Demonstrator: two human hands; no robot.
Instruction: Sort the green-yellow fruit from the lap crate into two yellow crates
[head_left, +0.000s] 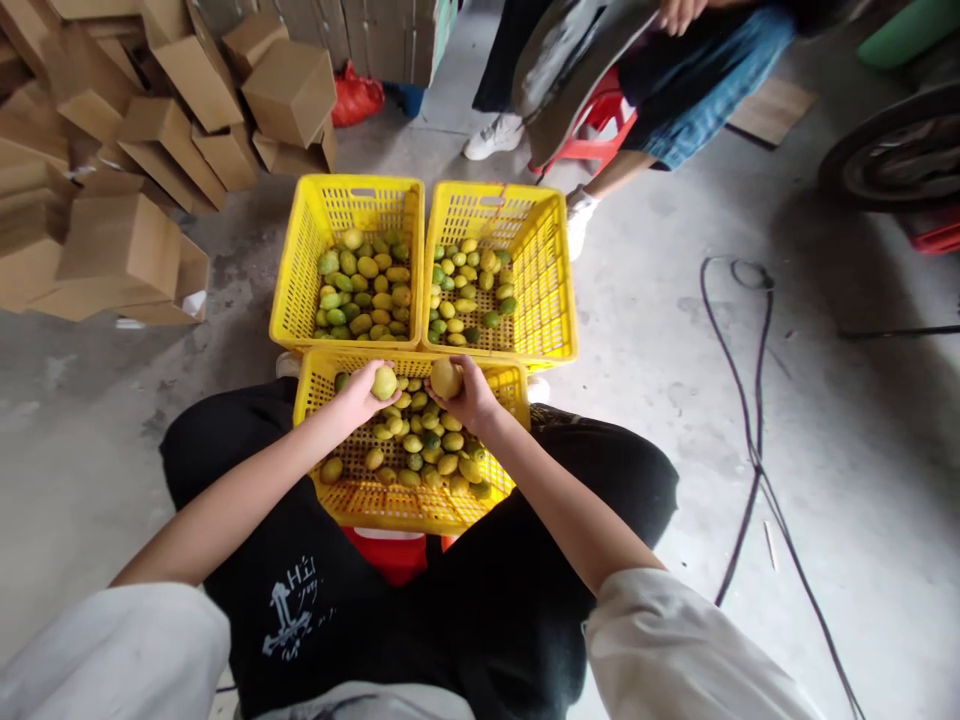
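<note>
A yellow crate (409, 508) of several yellow-green lemons rests between my knees. My left hand (361, 394) is closed around one lemon (385, 382) over the crate's far edge. Beside it, my right hand (469, 393) grips another yellow lemon (445, 379). Beyond them stand two more yellow crates side by side: the left crate (300, 265) is fuller, the right crate (544, 270) holds fewer lemons.
Cardboard boxes (127, 150) are piled at the back left. Another person (675, 90) sits on a red stool (600, 130) behind the crates. A black cable (750, 400) snakes over the concrete floor on the right. A red stool (390, 555) shows under my crate.
</note>
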